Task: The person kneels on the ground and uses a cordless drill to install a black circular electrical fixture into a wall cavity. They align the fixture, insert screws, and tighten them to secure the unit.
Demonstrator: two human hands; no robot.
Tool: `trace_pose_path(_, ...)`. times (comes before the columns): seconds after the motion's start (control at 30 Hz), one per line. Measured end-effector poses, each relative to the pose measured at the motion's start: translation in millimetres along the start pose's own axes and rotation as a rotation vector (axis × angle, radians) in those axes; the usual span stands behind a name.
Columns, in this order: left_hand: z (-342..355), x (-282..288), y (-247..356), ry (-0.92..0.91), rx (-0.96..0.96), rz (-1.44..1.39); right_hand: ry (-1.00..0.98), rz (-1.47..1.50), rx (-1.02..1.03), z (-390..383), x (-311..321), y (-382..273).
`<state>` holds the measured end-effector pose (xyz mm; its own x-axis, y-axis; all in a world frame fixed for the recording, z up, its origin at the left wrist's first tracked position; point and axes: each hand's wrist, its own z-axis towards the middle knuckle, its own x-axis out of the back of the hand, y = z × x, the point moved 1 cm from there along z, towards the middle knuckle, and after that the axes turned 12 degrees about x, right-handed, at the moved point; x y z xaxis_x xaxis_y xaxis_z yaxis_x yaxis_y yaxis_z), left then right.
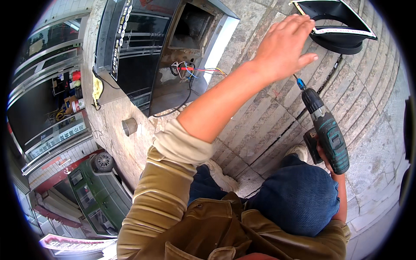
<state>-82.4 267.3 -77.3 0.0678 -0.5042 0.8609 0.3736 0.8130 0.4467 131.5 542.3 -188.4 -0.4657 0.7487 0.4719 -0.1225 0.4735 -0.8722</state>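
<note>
At far left, beyond the edge of the stone paving: shopfronts with glass doors [47,82], a dark green vehicle [97,190] parked below them. Further in, a dark metal cabinet [143,56] standing open, coloured wires [195,70] bunched loose inside, a black cable trailing from them onto the paving. Small grey pipe stub [129,126] just beside the cabinet's lower corner. Centre: left hand [284,45] raised on a bare forearm, olive-brown sleeve pushed back to the elbow, fingers spread and flat, gripping nothing, fingertips just short of a black funnel-shaped metal piece [336,24] lying on the grey paving slabs [372,108] at upper right. Below that: cordless drill [327,130], teal and black, bit pointing up toward the left hand's palm. Right hand [323,156] mostly hidden behind the drill body, closed round its grip. Blue-trousered knee [299,197] directly beneath.
</note>
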Motion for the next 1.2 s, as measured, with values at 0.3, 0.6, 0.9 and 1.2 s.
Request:
trace_pose_path(0.3,16,-46,-33,-0.075,0.117,0.254,0.54,0.448,-0.399,-76,-8,-18)
trace_pose_path(0.6,-129,58,-66,0.065,0.586,-0.113,0.775,0.805,0.016,3,50,9)
trace_pose_path(0.9,-208,86,-127,0.134,1.073,-0.709,0.931,0.292,0.334,194,54,29)
trace_pose_path(1.2,-205,109,-146,0.136,1.196,-0.787,0.76,-0.082,0.263,210,24,57)
